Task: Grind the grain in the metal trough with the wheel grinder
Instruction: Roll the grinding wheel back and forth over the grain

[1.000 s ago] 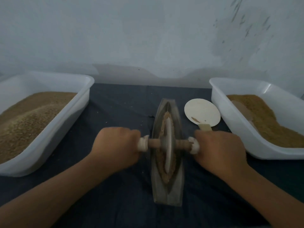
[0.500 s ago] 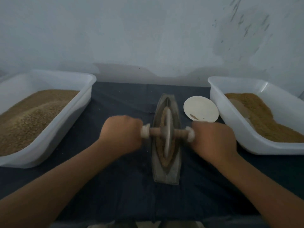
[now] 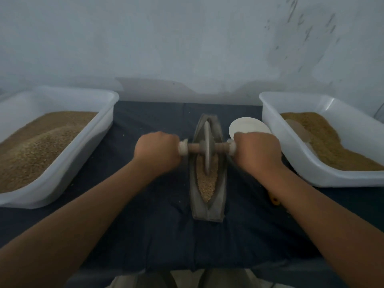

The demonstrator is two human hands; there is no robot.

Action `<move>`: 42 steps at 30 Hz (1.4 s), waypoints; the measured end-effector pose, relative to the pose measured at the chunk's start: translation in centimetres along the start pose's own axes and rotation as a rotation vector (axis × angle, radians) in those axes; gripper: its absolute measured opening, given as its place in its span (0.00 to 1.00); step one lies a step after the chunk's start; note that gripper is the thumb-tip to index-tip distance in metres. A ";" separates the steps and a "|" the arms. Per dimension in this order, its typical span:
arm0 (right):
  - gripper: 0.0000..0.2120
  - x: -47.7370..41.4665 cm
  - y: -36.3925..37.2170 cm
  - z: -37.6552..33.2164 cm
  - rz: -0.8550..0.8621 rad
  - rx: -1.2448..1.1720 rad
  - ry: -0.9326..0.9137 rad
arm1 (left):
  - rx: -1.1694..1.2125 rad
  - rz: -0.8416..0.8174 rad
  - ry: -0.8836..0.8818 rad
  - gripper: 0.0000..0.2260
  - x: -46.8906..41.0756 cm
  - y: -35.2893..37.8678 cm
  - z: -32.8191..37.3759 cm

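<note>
A long boat-shaped metal trough (image 3: 208, 212) lies lengthwise on the dark cloth in front of me. Tan grain (image 3: 206, 183) fills its near half. The wheel grinder (image 3: 207, 146), a thin metal disc on a wooden axle, stands upright in the trough's far half. My left hand (image 3: 157, 153) grips the axle's left handle. My right hand (image 3: 257, 151) grips the right handle. Both fists hide the handle ends.
A white plastic tub (image 3: 68, 163) of coarse grain stands at the left, and a second white tub (image 3: 291, 154) of browner grain at the right. A pale round scoop (image 3: 248, 127) lies between trough and right tub. A grey wall rises close behind.
Both hands have pushed the wheel away from me, from the trough's near-middle to its far half. Grain in the near half is now uncovered.
</note>
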State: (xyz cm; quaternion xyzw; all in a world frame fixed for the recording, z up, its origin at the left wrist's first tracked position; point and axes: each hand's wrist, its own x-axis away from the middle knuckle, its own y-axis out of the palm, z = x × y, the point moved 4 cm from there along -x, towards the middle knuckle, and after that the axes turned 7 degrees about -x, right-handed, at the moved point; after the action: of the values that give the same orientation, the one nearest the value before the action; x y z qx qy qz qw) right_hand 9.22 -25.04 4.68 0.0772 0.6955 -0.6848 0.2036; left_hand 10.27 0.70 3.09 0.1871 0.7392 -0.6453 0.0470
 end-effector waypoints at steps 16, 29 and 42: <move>0.18 -1.9 0.5 0.7 0.048 -0.047 0.007 | -0.010 -0.013 0.000 0.15 -3.9 -0.1 0.4; 0.17 -3.2 1.4 1.2 0.060 -0.027 0.020 | -0.057 0.042 -0.005 0.15 -5.3 -1.0 1.0; 0.18 3.6 0.5 0.5 0.030 -0.041 -0.038 | -0.108 0.042 0.145 0.17 0.5 -0.7 0.0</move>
State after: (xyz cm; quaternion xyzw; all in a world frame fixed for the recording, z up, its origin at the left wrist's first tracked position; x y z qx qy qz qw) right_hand 6.27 -26.15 2.88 0.0702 0.7041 -0.6687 0.2285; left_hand 9.55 0.73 3.60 0.2460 0.7702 -0.5882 0.0170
